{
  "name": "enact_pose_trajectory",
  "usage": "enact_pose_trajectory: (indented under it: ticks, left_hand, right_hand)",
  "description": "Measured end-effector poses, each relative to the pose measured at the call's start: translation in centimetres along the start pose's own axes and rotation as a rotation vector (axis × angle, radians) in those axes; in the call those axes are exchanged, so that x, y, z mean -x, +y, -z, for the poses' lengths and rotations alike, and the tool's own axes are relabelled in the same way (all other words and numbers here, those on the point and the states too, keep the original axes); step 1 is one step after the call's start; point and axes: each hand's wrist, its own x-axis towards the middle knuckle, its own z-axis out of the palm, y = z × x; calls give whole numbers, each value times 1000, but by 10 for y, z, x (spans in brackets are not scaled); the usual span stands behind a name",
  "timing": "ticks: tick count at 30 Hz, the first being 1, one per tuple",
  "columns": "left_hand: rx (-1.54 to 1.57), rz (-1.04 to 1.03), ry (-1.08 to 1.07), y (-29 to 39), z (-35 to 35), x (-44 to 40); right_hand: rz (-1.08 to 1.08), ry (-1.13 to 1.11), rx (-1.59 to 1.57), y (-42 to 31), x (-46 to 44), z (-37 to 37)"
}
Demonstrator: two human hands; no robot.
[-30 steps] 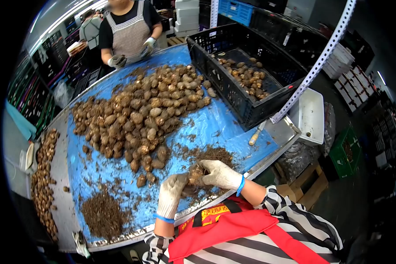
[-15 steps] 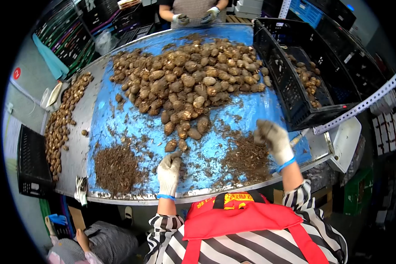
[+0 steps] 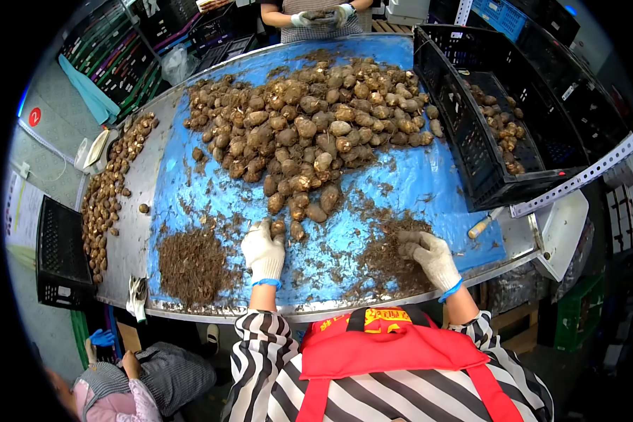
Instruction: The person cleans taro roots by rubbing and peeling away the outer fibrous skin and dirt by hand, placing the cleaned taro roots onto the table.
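My left hand (image 3: 264, 252), in a white knit glove with a blue band, rests low over the blue sheet (image 3: 316, 267). Its fingers are a little apart, beside a small brown taro (image 3: 278, 227) at the near tip of the taro heap (image 3: 295, 126). My right hand (image 3: 429, 257), gloved too and dirty at the fingers, is over the right pile of root hairs and soil (image 3: 387, 257). Those fingers point left, loosely apart, with nothing visible in them. To its right lies a wooden-handled tool (image 3: 482, 225), probably a knife.
A black crate (image 3: 464, 155) with some taro stands at right. More taro (image 3: 109, 197) lines the table's left edge by another black crate (image 3: 60, 250). A left debris pile (image 3: 193, 267) and a glove (image 3: 137, 299) lie nearby. Co-workers are opposite and at lower left.
My right hand has come down and toward me onto the right debris pile. My left hand has shifted slightly left and forward beside the taro. The person opposite has brought both hands together.
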Motion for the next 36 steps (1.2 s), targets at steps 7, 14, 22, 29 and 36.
enact_pose_trajectory:
  ticks: [7,14,22,29,36]
  left_hand:
    - [1110,-122,-288,35,47,64]
    - [1171,-353,-256,87,36,101]
    - [885,-430,76,114,17,107]
    - [1533,-269,-158,105,43,80]
    - [1219,-509,50,123,35,98]
  right_hand:
    - [174,-218,60,-21,-12,-23]
    - [321,-219,181,-80,0,-71]
    - [943,212,494,-49,-18,-69]
    - [450,-127,557,-19,-7,-55]
    - [310,-94,460,-92,-1,-45]
